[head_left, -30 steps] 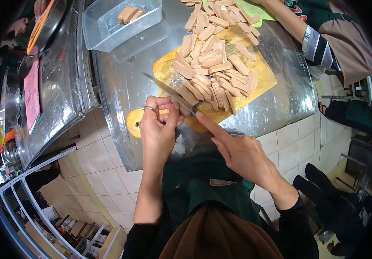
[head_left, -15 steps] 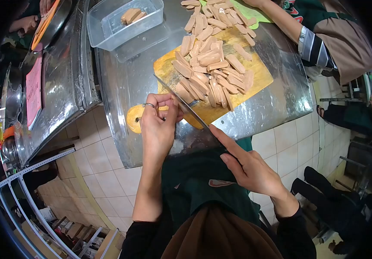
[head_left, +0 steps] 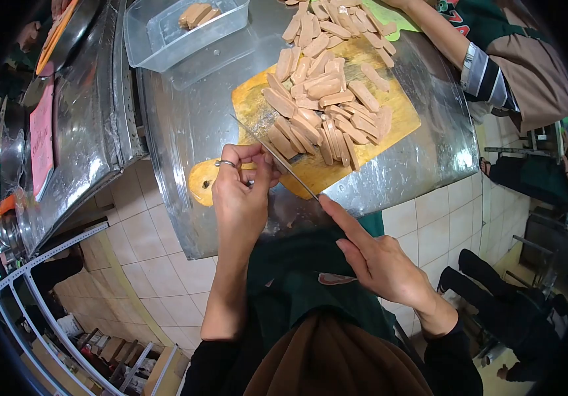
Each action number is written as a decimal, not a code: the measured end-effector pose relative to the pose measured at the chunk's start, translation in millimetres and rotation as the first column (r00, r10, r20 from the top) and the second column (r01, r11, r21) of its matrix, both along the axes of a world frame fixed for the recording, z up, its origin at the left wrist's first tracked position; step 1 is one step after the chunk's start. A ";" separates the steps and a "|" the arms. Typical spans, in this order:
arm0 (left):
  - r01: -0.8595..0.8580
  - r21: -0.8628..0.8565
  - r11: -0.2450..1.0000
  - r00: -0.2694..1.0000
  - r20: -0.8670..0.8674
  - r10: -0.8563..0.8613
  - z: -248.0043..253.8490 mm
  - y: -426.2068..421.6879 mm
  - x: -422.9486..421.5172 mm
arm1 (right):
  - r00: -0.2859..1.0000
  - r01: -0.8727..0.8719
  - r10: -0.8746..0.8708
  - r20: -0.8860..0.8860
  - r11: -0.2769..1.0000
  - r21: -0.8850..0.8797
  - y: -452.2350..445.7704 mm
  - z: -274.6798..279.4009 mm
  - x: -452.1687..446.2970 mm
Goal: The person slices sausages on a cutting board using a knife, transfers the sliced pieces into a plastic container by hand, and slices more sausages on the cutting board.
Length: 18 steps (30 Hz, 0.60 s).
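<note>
My right hand (head_left: 386, 267) is closed round the handle of a knife (head_left: 292, 173), its index finger stretched along the top. The long thin blade slants up and left across the near edge of a wooden cutting board (head_left: 399, 119). Just beside the blade, my left hand (head_left: 243, 191) has its fingers curled and pinched, a ring on one of them. Whatever lies between those fingertips is hidden. Beyond the blade, many pinkish-brown sausage slices (head_left: 323, 89) are heaped on the board. The board's rounded handle (head_left: 201, 181) sticks out left of my left hand.
A clear plastic tub (head_left: 188, 39) with a few sausage pieces stands at the back left of the metal table (head_left: 429, 165). Another person's arm (head_left: 439, 33) reaches in at the upper right, near a green board (head_left: 389, 23). A second metal counter (head_left: 93, 119) runs along the left.
My view has shifted slightly, so the table and tub sit a little further left and up. Both hands and the knife keep nearly the same pose.
</note>
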<state>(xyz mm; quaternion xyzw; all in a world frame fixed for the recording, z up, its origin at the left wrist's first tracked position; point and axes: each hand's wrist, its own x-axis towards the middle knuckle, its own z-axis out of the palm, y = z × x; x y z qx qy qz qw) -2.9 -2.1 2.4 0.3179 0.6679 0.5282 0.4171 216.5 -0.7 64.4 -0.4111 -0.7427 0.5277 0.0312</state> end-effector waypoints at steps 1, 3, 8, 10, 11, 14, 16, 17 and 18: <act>0.000 -0.012 1.000 1.000 -0.010 0.000 0.4 0.0 0.0 | 1.000 0.003 -0.003 -0.002 1.000 -0.001 0.6 -0.6 -1.4; 0.000 -0.036 0.999 1.000 -0.029 -0.001 1.8 0.0 0.1 | 1.000 0.008 -0.008 -0.014 1.000 0.017 2.2 -2.8 -5.3; -0.032 -0.060 0.998 0.998 -0.064 0.029 3.0 -0.4 3.0 | 0.998 0.000 0.007 0.057 0.992 -0.124 15.1 1.6 -19.2; -0.040 -0.046 0.998 0.997 -0.062 0.037 3.4 -0.2 4.8 | 0.996 0.000 0.015 0.093 0.988 -0.155 14.9 6.2 -19.6; -0.034 -0.064 0.997 0.997 -0.070 0.030 5.9 0.4 4.5 | 0.994 0.002 0.017 0.110 0.985 -0.171 13.8 7.3 -19.9; -0.029 -0.036 0.999 0.995 -0.101 0.025 4.6 1.1 4.2 | 0.999 -0.001 0.004 0.039 0.996 -0.089 6.3 5.0 -15.7; -0.024 -0.021 0.999 0.993 -0.116 0.022 3.0 0.3 3.5 | 1.000 0.004 -0.002 0.021 0.998 -0.065 6.4 0.2 -16.5; -0.016 -0.024 1.000 0.993 -0.121 0.013 3.5 1.0 2.3 | 1.000 0.006 -0.006 0.012 0.999 -0.048 7.0 -2.6 -17.8; -0.007 -0.026 1.000 0.992 -0.126 0.004 3.8 1.4 1.8 | 1.000 0.009 -0.009 0.003 0.999 -0.031 7.6 -5.3 -19.1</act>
